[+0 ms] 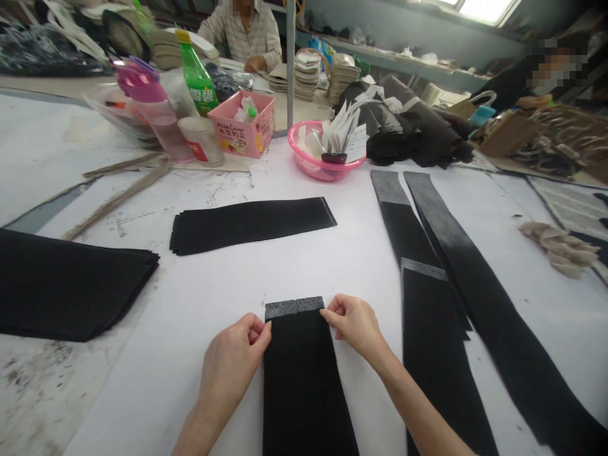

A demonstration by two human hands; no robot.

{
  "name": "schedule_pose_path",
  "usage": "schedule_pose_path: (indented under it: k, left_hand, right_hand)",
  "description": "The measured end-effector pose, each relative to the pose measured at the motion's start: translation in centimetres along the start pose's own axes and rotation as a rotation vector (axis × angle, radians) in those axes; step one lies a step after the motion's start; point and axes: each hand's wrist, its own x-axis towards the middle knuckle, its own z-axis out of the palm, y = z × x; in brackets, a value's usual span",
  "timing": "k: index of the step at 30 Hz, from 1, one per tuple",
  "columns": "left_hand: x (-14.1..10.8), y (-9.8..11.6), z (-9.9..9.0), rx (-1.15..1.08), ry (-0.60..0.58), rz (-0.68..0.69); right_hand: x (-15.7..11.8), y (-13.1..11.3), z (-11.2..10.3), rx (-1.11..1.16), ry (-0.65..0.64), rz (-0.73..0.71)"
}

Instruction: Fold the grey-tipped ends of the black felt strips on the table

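A black strip (304,380) with a speckled grey band across its far end lies in front of me on the white table (204,285). At the strip's left edge, just below the grey band, my left hand (235,354) pinches the material between thumb and fingers. My right hand (354,323) pinches the right edge beside the band, its fingers curled. More black strips with grey ends (437,354) lie to the right, partly overlapping. Beyond my hands is a short stack of black pieces (251,223).
A thick black stack (71,285) lies at the left. Farther back stand a pink basin (327,170) of papers, a pink box (244,126), a green bottle (197,76) and a pink-lidded bottle (159,114). Dark fabric (408,126) is heaped behind; a person (251,38) sits across.
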Motion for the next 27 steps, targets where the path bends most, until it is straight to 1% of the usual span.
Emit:
schedule_pose_path:
  k: [5,13,18,27]
  left_hand:
    - [0.06,-0.08,0.09,0.011,0.03,0.024]
    - [-0.09,0.1,-0.1,0.005,0.016,0.013]
    - [-0.17,0.09,-0.07,0.0,0.019,0.01]
    - [-0.21,0.01,0.0,-0.021,0.031,0.02]
  right_hand:
    - [-0.11,-0.42,-0.23,-0.007,-0.001,-0.014]
    - [-0.08,-0.12,-0.1,-0.017,0.003,-0.003]
    - [-0.22,-0.44,-0.24,-0.022,0.003,-0.005]
    - [-0.05,-0.19,-0.07,0.02,-0.001,-0.015]
